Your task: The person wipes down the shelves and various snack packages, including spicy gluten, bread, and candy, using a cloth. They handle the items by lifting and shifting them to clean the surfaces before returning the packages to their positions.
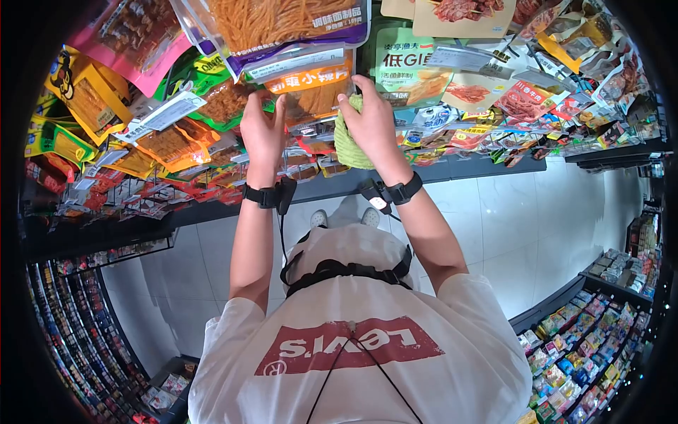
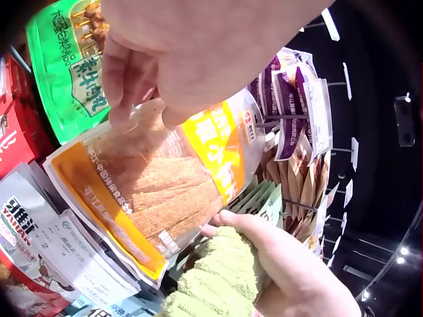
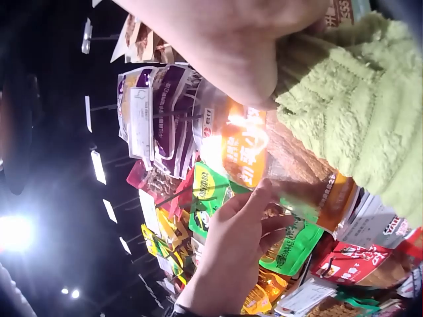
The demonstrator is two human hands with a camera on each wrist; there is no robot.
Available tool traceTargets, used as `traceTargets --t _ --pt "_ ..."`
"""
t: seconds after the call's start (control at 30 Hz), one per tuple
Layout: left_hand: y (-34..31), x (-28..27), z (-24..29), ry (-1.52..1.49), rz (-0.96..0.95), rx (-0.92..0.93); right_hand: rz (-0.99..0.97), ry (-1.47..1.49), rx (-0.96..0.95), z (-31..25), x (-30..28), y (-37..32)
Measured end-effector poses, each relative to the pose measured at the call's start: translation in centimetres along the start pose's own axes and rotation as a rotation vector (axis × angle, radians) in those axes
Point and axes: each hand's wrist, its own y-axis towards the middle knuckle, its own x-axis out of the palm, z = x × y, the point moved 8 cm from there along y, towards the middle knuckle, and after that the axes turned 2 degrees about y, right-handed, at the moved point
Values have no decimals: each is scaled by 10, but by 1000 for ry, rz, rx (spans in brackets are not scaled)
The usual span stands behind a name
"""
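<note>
A clear-and-orange snack bag (image 1: 314,99) of flat brown strips hangs on the rack between my two hands. My left hand (image 1: 263,138) is at the bag's left edge, thumb and fingers apart and loosely bent. In the left wrist view its fingertips overlap the bag's clear side. My right hand (image 1: 373,127) holds a light green ribbed cloth (image 1: 351,145) against the palm, bunched under the fingers. Its thumb lies along the right edge of the same bag, as the left wrist view shows. A green snack bag (image 2: 69,72) hangs just beyond the left fingers.
Purple-edged noodle snack bags (image 1: 282,28) hang above, with a price tag (image 1: 296,63) below them. To the right is a pale green packet (image 1: 406,71); to the left, yellow packets (image 1: 88,95). Hooks and tags stick out from the rack. Behind me are tiled floor (image 1: 508,219) and more shelves (image 1: 579,353).
</note>
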Motion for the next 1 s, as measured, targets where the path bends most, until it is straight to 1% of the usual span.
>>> traceTargets --t 0.07,0.13,0.17,0.2,0.27,0.3,0.33,0.4,0.43,0.47,0.53,0.57,0.6,0.67,0.7,0.8,0.83,0.87,0.93,1.0 --pt "0 -2 0 21 -5 25 27 -16 -19 -4 -4 -4" --pt "-3 -12 5 -28 -25 -60 -4 11 -11 -14 -13 -10" --pt "-5 -15 5 -27 -26 -57 -4 -3 -10 -18 -19 -14" --pt "-8 -19 7 -61 10 -39 2 -10 -10 -17 -26 -20" --pt "-11 -29 14 44 40 29 13 13 -20 -11 -45 -27" --pt "-12 -30 20 23 56 42 59 11 30 -5 -60 -29" --pt "-15 -27 29 15 47 54 74 6 35 2 -73 -28" --pt "-19 -3 44 -151 -156 -42 160 -70 82 23 -105 -27" --pt "-20 5 63 -200 -204 -45 182 -91 79 31 -117 -25" --pt "-20 13 81 -212 -228 7 182 -91 77 38 -126 -21" --pt "-22 35 106 -179 -302 -1 171 -110 75 51 -143 -11" --pt "-23 49 114 -246 -333 -35 163 -115 72 57 -150 -6" --pt "-24 58 119 -235 -319 -41 152 -103 63 61 -156 -1" --pt "-22 75 136 13 -250 68 109 -147 50 68 -163 10" --pt "-21 81 143 46 -190 103 87 -146 24 71 -165 16" --pt "-21 104 157 106 -162 106 40 -144 64 80 -169 26" --pt "-21 112 156 163 -213 48 16 -120 91 84 -169 29" --pt "-22 117 157 169 -207 40 6 -115 86 86 -171 32" --pt "-23 122 159 166 -125 69 -39 -134 100 90 -168 38" --pt "-22 126 156 147 -109 59 -57 -113 79 94 -167 43"
